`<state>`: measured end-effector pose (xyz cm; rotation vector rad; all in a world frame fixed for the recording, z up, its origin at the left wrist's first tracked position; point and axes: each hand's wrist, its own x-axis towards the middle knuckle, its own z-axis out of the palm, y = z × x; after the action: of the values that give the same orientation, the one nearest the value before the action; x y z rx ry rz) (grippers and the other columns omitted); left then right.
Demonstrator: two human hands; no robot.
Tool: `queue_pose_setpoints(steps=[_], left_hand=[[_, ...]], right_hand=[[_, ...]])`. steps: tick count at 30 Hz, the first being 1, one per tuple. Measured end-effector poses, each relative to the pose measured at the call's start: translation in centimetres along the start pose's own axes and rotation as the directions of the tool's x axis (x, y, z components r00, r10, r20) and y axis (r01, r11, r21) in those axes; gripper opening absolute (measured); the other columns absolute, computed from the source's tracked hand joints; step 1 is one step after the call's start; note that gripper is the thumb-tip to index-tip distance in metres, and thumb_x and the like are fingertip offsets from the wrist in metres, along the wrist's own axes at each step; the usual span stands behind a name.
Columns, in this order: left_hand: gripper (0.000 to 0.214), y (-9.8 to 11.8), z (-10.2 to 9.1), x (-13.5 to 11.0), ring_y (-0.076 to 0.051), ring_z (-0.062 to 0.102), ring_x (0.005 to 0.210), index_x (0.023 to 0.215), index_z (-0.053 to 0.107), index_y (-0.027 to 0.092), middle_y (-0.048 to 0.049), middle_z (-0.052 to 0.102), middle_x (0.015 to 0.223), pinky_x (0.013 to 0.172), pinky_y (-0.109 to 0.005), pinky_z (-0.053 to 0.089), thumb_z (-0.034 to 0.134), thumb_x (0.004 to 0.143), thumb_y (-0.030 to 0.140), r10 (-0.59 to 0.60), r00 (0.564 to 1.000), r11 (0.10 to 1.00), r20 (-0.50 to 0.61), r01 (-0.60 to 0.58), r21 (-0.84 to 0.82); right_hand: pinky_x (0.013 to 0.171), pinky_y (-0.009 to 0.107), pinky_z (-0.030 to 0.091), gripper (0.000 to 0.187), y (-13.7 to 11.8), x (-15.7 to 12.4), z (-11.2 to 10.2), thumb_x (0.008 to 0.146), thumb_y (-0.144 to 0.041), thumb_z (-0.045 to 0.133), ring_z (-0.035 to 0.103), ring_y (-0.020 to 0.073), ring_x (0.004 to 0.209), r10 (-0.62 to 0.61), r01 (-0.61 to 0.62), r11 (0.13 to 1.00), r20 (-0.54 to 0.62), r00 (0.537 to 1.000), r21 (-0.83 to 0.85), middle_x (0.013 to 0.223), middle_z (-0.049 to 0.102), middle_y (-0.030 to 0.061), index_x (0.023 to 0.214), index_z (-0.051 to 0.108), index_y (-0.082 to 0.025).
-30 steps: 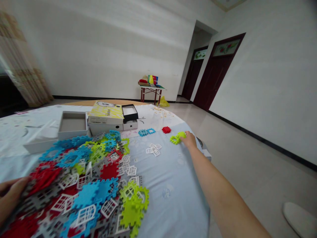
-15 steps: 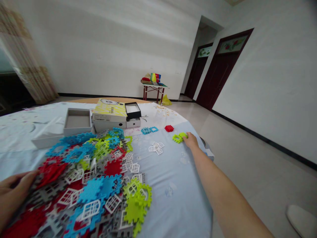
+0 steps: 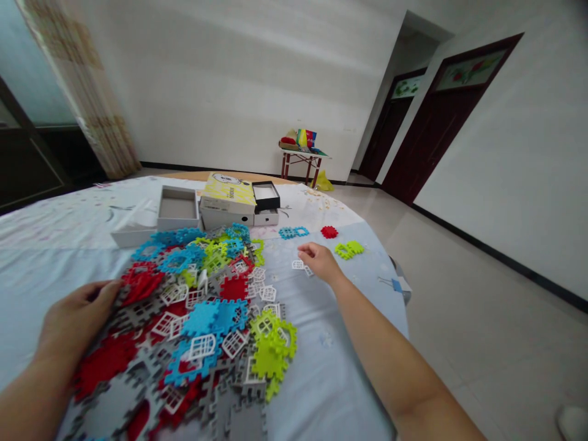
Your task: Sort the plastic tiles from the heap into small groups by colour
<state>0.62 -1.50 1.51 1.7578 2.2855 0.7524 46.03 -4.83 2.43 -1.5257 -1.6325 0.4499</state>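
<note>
A large heap of toothed plastic building plates in red, blue, green and grey lies before me, mixed with white window-shaped pieces. At the heap's left edge is my left hand, closed, thumb against fingers beside red plates; what is between its fingertips is hidden. My right hand hovers over a small group of white window pieces, partly covering them. Its fingers are loosely bent, with nothing visible in them. Green plates, a red plate and blue plates lie apart from the heap.
Behind the heap stand a yellow-and-white box, a grey open tray and a black-rimmed tray. The round table's right edge drops to the tiled floor. A small side table stands by the wall.
My right hand has let go of the green plates and moved left over the white window pieces. My left hand stays at the heap's left edge; the view has turned left.
</note>
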Motion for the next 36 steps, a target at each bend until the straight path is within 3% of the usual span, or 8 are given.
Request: queue_pose_setpoints(steps=[5, 10, 13, 17, 21, 25, 30, 36], left_hand=[[0.05, 1.3, -0.5, -0.6, -0.02, 0.059, 0.075, 0.1, 0.065, 0.016, -0.0078, 0.066, 0.083, 0.062, -0.025, 0.042, 0.038, 0.077, 0.051, -0.071, 0.997, 0.997, 0.027, 0.071, 0.011], [0.049, 1.1, -0.2, -0.6, -0.018, 0.057, 0.071, 0.099, 0.065, 0.016, -0.0062, 0.065, 0.078, 0.059, -0.023, 0.041, 0.039, 0.076, 0.051, -0.071, 0.997, 0.997, 0.014, 0.071, -0.017], [0.048, 1.1, -0.2, -0.6, -0.018, 0.056, 0.071, 0.099, 0.065, 0.016, -0.0063, 0.065, 0.08, 0.059, -0.023, 0.04, 0.04, 0.076, 0.05, -0.06, 0.998, 0.998, 0.009, 0.06, -0.015], [0.048, 1.1, -0.2, -0.6, -0.017, 0.056, 0.071, 0.099, 0.065, 0.015, -0.0061, 0.065, 0.081, 0.06, -0.023, 0.04, 0.041, 0.076, 0.05, -0.066, 0.998, 0.998, 0.008, 0.066, -0.024], [0.048, 1.0, -0.1, -0.5, -0.018, 0.057, 0.076, 0.1, 0.065, 0.016, -0.007, 0.065, 0.084, 0.062, -0.024, 0.04, 0.04, 0.077, 0.05, -0.056, 0.998, 0.998, 0.012, 0.057, -0.024], [0.048, 1.1, -0.1, -0.6, -0.017, 0.057, 0.073, 0.1, 0.064, 0.016, -0.006, 0.065, 0.081, 0.06, -0.023, 0.039, 0.04, 0.076, 0.051, -0.073, 0.997, 0.997, 0.019, 0.073, -0.039], [0.049, 1.0, -0.1, -0.6, -0.018, 0.057, 0.074, 0.101, 0.065, 0.016, -0.0063, 0.066, 0.082, 0.061, -0.023, 0.04, 0.04, 0.076, 0.051, -0.064, 0.998, 0.997, 0.012, 0.064, -0.031], [0.05, 0.8, 0.0, -0.5, -0.02, 0.058, 0.078, 0.102, 0.064, 0.016, -0.0079, 0.066, 0.085, 0.063, -0.025, 0.041, 0.039, 0.077, 0.051, -0.041, 0.999, 0.999, 0.006, 0.041, -0.012]], right_hand=[[0.06, 0.022, 0.042, 0.031, -4.2, -3.2, 2.2, 0.074, -0.037, 0.06, 0.051, 0.0092, 0.06, -0.124, 0.099, 0.99, 0.305, 0.944, 0.098, 0.073, 0.062, 0.0003, 0.095, 0.064, -0.016], [0.057, 0.02, 0.041, 0.044, -5.7, -5.0, 1.9, 0.065, -0.046, 0.068, 0.048, 0.0083, 0.06, -0.184, 0.106, 0.982, 0.631, 0.754, 0.159, 0.078, 0.059, -0.0001, 0.098, 0.063, -0.017], [0.061, 0.021, 0.043, 0.054, -6.2, -5.0, 1.5, 0.056, -0.049, 0.074, 0.049, 0.0101, 0.067, -0.234, 0.226, 0.968, 0.725, 0.647, 0.111, 0.084, 0.055, 0.0005, 0.099, 0.063, -0.019], [0.073, 0.025, 0.045, 0.068, -7.2, -5.2, 1.1, 0.054, -0.053, 0.074, 0.05, 0.0138, 0.079, -0.266, 0.341, 0.938, 0.774, 0.575, 0.068, 0.096, 0.052, 0.0026, 0.112, 0.056, -0.022], [0.088, 0.032, 0.041, 0.087, -8.2, -6.4, 1.1, 0.049, -0.058, 0.074, 0.049, 0.0207, 0.098, -0.287, 0.427, 0.904, 0.752, 0.593, 0.008, 0.11, 0.049, 0.0057, 0.125, 0.046, -0.024], [0.089, 0.033, 0.041, 0.096, -8.6, -7.3, 1.6, 0.046, -0.062, 0.073, 0.05, 0.0228, 0.102, -0.265, 0.468, 0.88, 0.731, 0.629, -0.084, 0.115, 0.047, 0.0064, 0.13, 0.04, -0.027], [0.083, 0.032, 0.043, 0.076, -7.8, -6.4, 2.8, 0.055, -0.061, 0.069, 0.053, 0.0209, 0.096, -0.25, 0.443, 0.883, 0.64, 0.726, -0.158, 0.106, 0.052, 0.0054, 0.12, 0.05, -0.025], [0.085, 0.032, 0.042, 0.051, -6.0, -4.0, 4.7, 0.074, -0.057, 0.056, 0.055, 0.0191, 0.096, -0.232, 0.361, 0.894, 0.415, 0.88, -0.266, 0.102, 0.056, 0.0068, 0.11, 0.056, -0.021]])
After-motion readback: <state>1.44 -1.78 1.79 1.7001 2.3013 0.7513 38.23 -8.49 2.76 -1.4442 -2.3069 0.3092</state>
